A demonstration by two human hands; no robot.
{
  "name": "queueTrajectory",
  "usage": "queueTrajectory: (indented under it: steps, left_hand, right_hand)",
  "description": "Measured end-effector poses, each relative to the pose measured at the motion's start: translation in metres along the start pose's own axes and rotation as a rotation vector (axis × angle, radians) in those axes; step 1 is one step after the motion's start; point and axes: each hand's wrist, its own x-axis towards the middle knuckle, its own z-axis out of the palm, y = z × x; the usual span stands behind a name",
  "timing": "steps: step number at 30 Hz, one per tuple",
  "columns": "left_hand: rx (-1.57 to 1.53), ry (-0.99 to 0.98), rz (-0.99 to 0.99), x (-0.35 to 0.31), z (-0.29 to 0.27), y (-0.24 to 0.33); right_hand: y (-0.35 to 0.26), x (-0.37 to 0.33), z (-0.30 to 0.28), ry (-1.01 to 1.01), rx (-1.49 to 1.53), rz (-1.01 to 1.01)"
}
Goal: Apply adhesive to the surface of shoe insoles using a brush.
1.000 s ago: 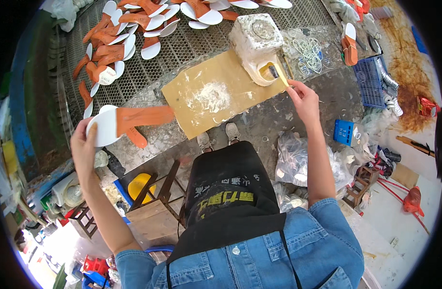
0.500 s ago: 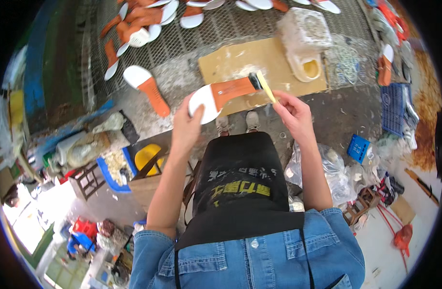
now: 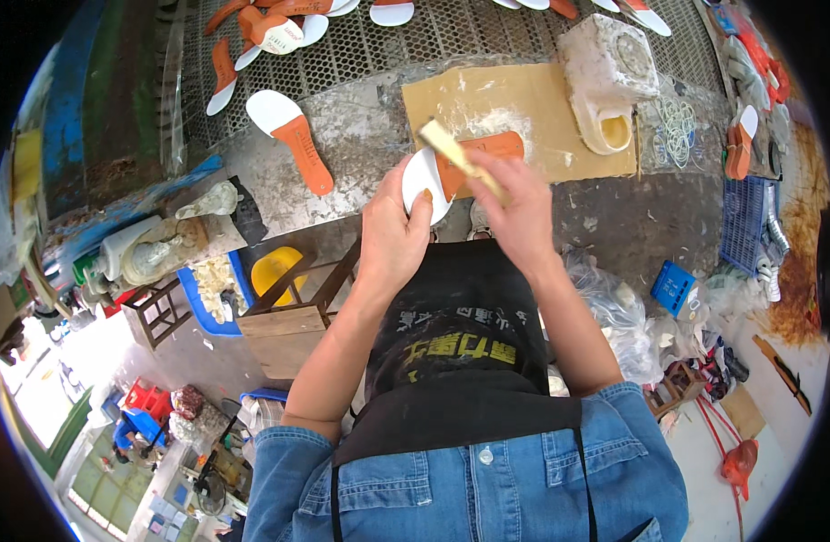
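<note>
My left hand (image 3: 395, 230) grips the white end of an insole (image 3: 473, 155), its thumb on top and fingers beneath. The insole's other half is orange-brown and points away to the right. In my right hand (image 3: 519, 212) is a pale yellow-handled brush (image 3: 447, 146), slanting over the place where white and brown meet. Its bristles are hard to make out now. Another white-and-brown insole (image 3: 293, 143) lies on the bench to the left. Under and beyond the held insole is a sheet of brown cardboard (image 3: 546, 90) with whitish smears.
A crusted white container (image 3: 606, 63) with a yellowish opening stands on the cardboard's right side. Several insoles (image 3: 279, 34) lie on a metal mesh (image 3: 361, 63) at the back. Tangled pale string (image 3: 675, 131) lies at right. A blue tray of scraps (image 3: 189, 298) sits lower left.
The brush has swung from the insole's brown far end back toward the white part, with my right hand moving left. The view has shifted slightly; my left hand keeps its hold.
</note>
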Motion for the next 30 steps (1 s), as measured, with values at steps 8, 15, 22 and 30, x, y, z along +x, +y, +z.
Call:
queueTrajectory:
  steps: [8, 15, 22, 30]
  left_hand:
    - [0.011, 0.055, 0.091, 0.001, -0.002, -0.007]
    - [-0.142, 0.030, -0.044, 0.009, 0.003, -0.012]
    - [-0.155, 0.056, -0.003, 0.009, 0.002, -0.022]
    - [-0.155, 0.044, -0.073, 0.008, -0.004, -0.020]
  right_hand:
    - [0.061, -0.007, -0.033, 0.169, -0.313, 0.159]
    - [0.022, -0.059, -0.015, -0.044, 0.183, 0.233]
    - [0.054, -0.061, -0.028, 0.130, 0.033, 0.277]
    - [0.085, -0.044, -0.040, 0.091, -0.136, 0.350]
